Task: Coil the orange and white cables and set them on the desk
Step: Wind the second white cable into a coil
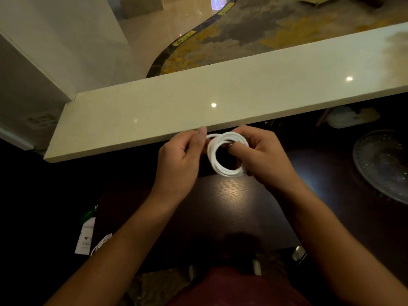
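Both my hands hold the white cable (227,154) at frame centre above the dark surface (231,208): right hand (265,157) gripping the nearly finished coil, left hand (183,155) pinching its loose end. It isn't set down yet, and I see no orange cable.

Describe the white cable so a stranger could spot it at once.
Find the long cream ledge crossing the view. Just below its near edge, above the dark desk, both hands grip the white cable. It is the only bright, tightly wound ring there.
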The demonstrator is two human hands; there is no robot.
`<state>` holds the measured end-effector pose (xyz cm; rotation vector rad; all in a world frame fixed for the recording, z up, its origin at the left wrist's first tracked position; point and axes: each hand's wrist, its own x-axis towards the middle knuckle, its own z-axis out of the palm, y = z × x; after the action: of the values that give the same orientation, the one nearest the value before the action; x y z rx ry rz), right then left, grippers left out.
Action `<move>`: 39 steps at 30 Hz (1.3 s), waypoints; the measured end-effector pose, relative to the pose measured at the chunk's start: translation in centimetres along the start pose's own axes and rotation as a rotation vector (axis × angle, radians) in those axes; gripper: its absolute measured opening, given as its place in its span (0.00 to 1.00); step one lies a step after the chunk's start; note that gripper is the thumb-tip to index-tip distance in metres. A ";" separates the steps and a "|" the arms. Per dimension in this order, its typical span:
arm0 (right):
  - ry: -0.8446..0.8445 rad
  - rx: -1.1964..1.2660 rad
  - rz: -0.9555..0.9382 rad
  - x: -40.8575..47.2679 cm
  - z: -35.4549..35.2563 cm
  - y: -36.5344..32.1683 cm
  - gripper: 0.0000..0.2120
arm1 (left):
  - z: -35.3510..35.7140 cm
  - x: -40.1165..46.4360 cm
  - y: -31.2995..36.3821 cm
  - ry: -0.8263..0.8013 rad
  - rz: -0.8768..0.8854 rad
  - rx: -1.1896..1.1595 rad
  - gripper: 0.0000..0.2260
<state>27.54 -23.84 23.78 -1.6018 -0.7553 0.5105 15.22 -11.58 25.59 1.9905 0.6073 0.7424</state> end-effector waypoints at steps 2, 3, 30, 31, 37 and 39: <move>0.085 -0.132 -0.055 -0.1 -0.2 0.2 0.07 | -1.1 0.3 -0.5 -0.064 -0.051 0.086 0.16; 0.111 -0.201 -0.085 -0.3 -0.1 0.4 0.07 | -1.5 0.4 -0.5 -0.117 -0.119 0.037 0.16; -0.141 0.018 -0.080 -1.5 0.7 -0.5 0.08 | -0.6 -2.3 -0.6 -0.415 -0.251 -0.238 0.19; -0.127 -0.031 -0.074 -1.5 0.6 -0.5 0.07 | -0.7 -2.3 -0.8 -0.440 -0.271 -0.285 0.19; -0.112 -0.463 -0.139 -1.8 0.7 -0.3 0.07 | -1.1 -2.5 -1.2 -0.459 -0.302 -0.363 0.15; -0.142 -0.457 -0.135 -1.9 0.4 -0.4 0.08 | -1.2 -2.7 -1.1 -0.437 -0.298 -0.360 0.14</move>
<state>25.91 -24.91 23.93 -1.9293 -1.1403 0.3719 12.34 -12.19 24.36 1.6095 0.4546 0.2027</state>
